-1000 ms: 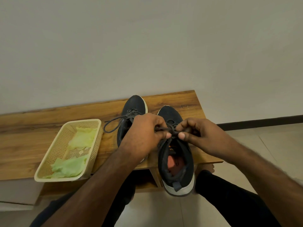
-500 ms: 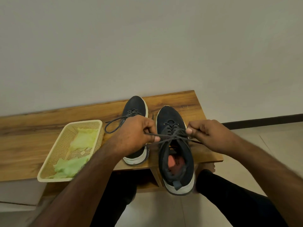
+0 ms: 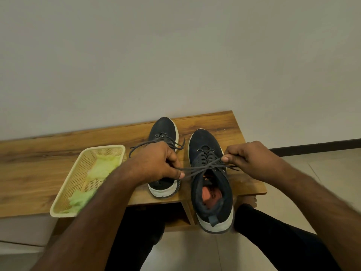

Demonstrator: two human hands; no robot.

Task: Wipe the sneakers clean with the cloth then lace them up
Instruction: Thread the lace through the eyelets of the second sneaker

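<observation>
Since a second ago both hands have drawn apart: they were bunched together over the tongue of the right-hand sneaker, and now the lace is stretched out between them. The left hand [image 3: 156,163] has its fingers curled round one end of the dark lace [image 3: 203,168], thumb tip pressed against it, and sits over the heel half of the left sneaker [image 3: 164,145]. The right hand [image 3: 248,155] pinches the other end between thumb and forefinger – its remaining fingers are folded in – just off the outer side of the right sneaker [image 3: 211,180]. The two strands cross above that shoe's upper eyelets, pulled fairly taut (whether a knot has formed at the crossing cannot be made out).

Both sneakers stand on the wooden bench [image 3: 35,173], toes toward the wall [image 3: 175,55]; the right one overhangs the near edge with its heel, and its orange insole shows. The left sneaker's lace lies in loose loops over its top and onto the wood.

To the left is a pale yellow plastic basket [image 3: 64,200] – inside it lies the crumpled light-green cloth [image 3: 101,169], partly hidden by the left forearm. Dark trouser legs and a bare foot show below the bench, on the tiled floor [image 3: 332,173].
</observation>
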